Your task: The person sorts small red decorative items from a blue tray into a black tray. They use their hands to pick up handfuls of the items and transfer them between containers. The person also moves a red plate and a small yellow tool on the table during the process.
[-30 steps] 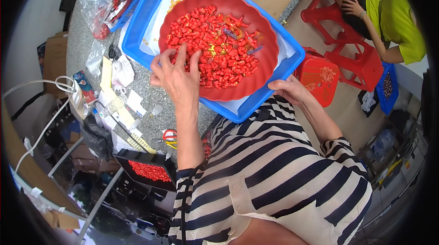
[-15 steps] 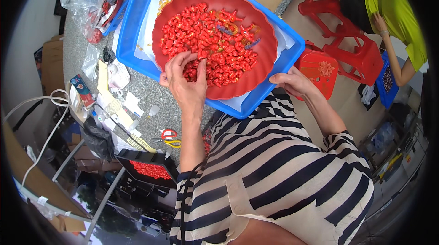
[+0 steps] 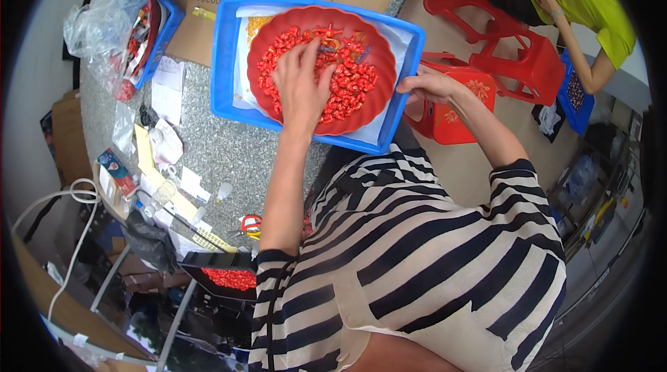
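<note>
A blue plastic tray [image 3: 229,113] holds a scalloped red bowl [image 3: 381,59], with white paper under the bowl. Small glossy red pieces [image 3: 354,87], knobbly in shape, fill much of the bowl; a few yellow and purple strands lie among them at the far side. My left hand [image 3: 303,91] is over the bowl, fingers apart and reaching down to the pieces. Some fingertips are partly hidden, and I see nothing held in them. At the tray's right end, my right hand [image 3: 429,86] grips the rim, thumb on top. Yellow bits [image 3: 258,25] show in the tray's far left corner.
On the grey speckled table [image 3: 229,146] lie papers, scissors [image 3: 251,225] and a plastic bag [image 3: 104,28] by another blue tray. A black tray of red pieces [image 3: 229,278] sits at the near left. Red stools [image 3: 517,59] and a person in a lime top [image 3: 590,4] are to the right.
The tray and bowl look smaller and more level, farther from me. My left hand has gone from a near-pinch at the bowl's near side to spread fingers deeper over the pieces.
</note>
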Motion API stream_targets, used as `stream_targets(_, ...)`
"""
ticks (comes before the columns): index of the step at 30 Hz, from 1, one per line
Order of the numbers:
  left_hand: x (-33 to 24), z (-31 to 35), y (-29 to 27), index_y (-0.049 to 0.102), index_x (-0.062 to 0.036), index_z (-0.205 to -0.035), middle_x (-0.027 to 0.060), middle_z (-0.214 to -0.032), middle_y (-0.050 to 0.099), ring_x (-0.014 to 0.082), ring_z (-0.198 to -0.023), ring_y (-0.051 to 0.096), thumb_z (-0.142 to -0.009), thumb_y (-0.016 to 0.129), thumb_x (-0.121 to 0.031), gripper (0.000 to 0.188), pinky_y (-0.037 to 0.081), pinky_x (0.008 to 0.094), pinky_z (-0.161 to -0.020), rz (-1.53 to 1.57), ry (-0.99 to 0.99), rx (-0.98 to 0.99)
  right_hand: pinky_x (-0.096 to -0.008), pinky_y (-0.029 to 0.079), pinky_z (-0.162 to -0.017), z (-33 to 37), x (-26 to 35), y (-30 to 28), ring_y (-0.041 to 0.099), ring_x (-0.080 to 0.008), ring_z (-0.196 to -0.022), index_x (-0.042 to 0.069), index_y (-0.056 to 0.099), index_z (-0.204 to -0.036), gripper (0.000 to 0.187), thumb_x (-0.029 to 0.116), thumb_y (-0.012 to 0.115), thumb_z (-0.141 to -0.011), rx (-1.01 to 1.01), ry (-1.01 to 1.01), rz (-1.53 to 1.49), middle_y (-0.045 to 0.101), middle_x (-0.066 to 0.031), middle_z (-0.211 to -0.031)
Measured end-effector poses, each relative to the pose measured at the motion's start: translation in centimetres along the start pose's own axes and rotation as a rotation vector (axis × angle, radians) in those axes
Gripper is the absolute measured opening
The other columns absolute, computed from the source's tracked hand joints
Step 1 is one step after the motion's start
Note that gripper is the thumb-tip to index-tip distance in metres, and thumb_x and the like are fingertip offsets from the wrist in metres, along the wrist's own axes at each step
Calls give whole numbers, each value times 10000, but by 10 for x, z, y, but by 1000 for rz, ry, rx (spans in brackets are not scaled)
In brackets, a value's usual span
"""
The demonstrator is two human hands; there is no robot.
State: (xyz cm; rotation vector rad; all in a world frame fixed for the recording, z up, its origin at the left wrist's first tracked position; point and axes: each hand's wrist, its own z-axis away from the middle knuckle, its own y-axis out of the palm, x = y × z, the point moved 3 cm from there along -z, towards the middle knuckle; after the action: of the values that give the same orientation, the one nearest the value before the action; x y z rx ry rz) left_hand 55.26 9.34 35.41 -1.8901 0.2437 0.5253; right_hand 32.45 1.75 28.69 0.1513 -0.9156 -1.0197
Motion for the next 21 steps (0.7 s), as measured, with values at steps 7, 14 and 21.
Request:
stream_targets(7, 21, -47, 49, 607, -72, -1053, 119, -1003, 526, 290, -903, 543, -742, 638, -51, 313, 433, 393, -784, 184, 80, 116, -300, 555, -756, -20, 19, -37, 656, -160, -781, -1, 542, -1027, 261, 73, 608, -785, 61, 74, 32, 642, -78, -894)
stream_targets(14, 19, -54, 36, 475, -5, -1116, 92, -994, 520, 173, -938, 578, -847, 561, 13, 283, 481, 262, -766, 894, -345, -82, -283, 571, -669, -41, 113, -74, 652, -150, -703, 8, 565, -961, 234, 130, 643, -777, -62, 101, 278, 638, -67, -825)
stream_targets(21, 52, 9, -14, 452, -59, -1175, 67, -1130, 513, 196, -1081, 501, -901, 530, -125, 292, 402, 324, -898, 1263, -686, -271, -334, 523, -616, -52, 165, -89, 655, -222, -681, -33, 646, -865, 400, 346, 683, -743, -508, -156, 953, 651, -120, -718)
